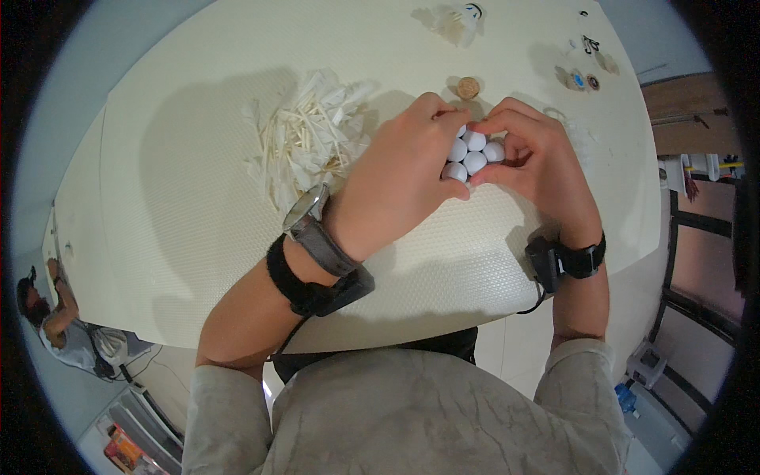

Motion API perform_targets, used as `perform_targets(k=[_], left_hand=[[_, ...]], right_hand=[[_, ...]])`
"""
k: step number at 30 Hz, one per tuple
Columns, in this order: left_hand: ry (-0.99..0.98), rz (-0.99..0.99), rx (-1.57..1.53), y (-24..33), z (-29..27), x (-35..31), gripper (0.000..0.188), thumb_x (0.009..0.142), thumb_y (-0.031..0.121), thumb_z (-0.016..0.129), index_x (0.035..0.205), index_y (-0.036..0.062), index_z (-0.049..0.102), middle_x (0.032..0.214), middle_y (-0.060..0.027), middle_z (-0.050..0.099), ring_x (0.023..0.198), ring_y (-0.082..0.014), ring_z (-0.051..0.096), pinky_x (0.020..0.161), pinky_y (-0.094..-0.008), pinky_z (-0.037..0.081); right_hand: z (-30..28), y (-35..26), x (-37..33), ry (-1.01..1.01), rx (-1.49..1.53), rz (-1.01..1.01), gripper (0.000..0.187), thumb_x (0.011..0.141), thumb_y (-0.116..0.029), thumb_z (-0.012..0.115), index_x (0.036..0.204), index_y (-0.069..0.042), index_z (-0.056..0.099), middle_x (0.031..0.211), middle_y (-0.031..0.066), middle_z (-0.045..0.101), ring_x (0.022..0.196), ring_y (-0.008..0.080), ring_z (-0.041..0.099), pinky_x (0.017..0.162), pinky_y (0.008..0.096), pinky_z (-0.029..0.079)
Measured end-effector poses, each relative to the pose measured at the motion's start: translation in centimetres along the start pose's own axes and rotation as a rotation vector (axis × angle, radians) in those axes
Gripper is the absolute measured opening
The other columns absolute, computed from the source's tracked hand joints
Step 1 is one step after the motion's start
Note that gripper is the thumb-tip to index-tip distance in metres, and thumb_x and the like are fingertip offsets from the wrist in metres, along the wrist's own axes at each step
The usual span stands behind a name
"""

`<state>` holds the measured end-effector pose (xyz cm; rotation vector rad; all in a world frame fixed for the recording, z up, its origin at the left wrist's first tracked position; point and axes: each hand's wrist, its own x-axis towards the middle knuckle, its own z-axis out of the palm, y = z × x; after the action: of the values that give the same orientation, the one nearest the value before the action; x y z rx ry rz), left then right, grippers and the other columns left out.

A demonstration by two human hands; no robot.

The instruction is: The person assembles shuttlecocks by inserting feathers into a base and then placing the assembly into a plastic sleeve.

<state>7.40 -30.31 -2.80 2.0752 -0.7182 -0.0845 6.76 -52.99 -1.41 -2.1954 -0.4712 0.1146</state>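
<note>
Between my hands stands a tight cluster of several small white cylinders (pixel 475 152) with pale, flat ends facing up. From the left my left hand (pixel 400 170) curls around the cluster, thumb at its near side and fingers at its far side. My right hand (pixel 538 154) closes on it from the right, thumb and forefinger pressing against the outer cylinders. Parts of the group are hidden behind my fingers. Just beyond my fingertips a cork-like brown disc (pixel 468 88) sits on the table.
Left of my left hand lies a loose pile of thin pale sticks and white wrappers (pixel 305 138). A white feathery object (pixel 459 24) lies at the far edge, with small dark and blue items (pixel 582 79) at the far right. Another person (pixel 55 317) is at the far left.
</note>
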Motion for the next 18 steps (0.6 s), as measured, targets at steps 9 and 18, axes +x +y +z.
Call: perform_targets(k=[9, 18], left_hand=[[-0.006, 0.029, -0.019, 0.0, -0.2, 0.1, 0.073, 0.066, 0.006, 0.096, 0.133, -0.0018, 0.067, 0.111, -0.0144, 0.066, 0.085, -0.0264, 0.068, 0.078, -0.0368, 0.059], [-0.030, 0.029, 0.030, 0.7, -0.9, -0.3, 0.085, 0.065, 0.009, 0.097, 0.142, -0.0004, 0.062, 0.127, -0.0165, 0.062, 0.088, -0.0273, 0.067, 0.082, -0.0370, 0.059]], right_hand=[[-0.2, 0.4, -0.2, -0.004, 0.067, 0.011, 0.059, 0.065, -0.014, 0.098, 0.116, -0.005, 0.072, 0.100, 0.0024, 0.067, 0.065, 0.0105, 0.051, 0.058, 0.0265, 0.043], [-1.9, 0.1, -0.4, -0.032, 0.052, 0.045, 0.073, 0.062, -0.014, 0.101, 0.128, -0.008, 0.072, 0.108, 0.0025, 0.068, 0.066, 0.0098, 0.055, 0.059, 0.0261, 0.045]])
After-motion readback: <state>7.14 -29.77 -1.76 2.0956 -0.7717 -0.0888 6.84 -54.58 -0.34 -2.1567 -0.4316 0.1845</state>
